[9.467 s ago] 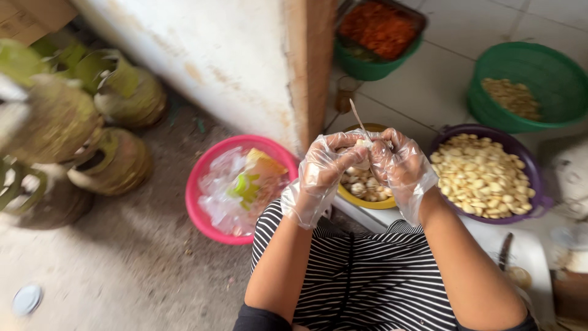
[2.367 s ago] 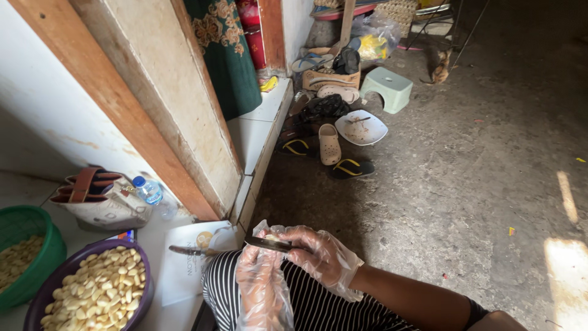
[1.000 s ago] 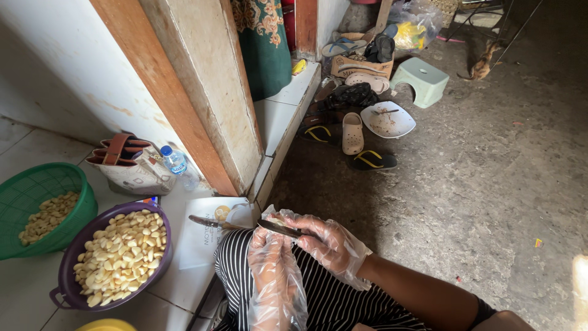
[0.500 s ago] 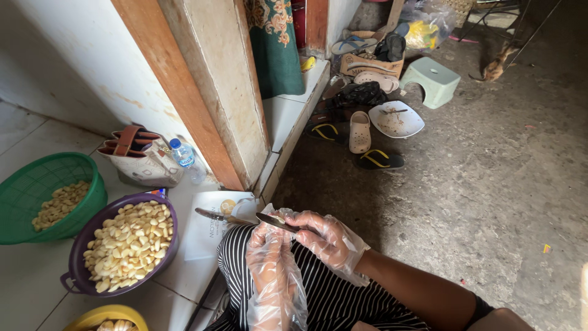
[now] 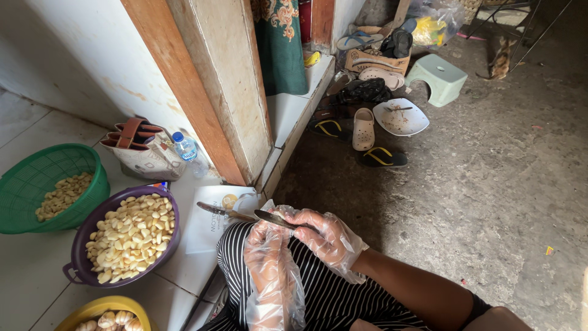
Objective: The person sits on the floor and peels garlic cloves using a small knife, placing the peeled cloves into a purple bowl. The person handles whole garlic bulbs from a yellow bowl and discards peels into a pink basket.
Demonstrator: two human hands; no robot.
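Gripping knife [image 5: 274, 218], right hand [image 5: 324, 236] (gloved).

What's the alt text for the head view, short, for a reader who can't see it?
Seen from above, a seated person in a striped top holds a small knife in the gloved right hand, the gloved left hand just beneath the blade. To their left, on white tiles, sit a purple bowl of peeled garlic cloves, a green basket and a yellow bowl.

Small dark knife [image 5: 275, 219] lies level over the striped lap.
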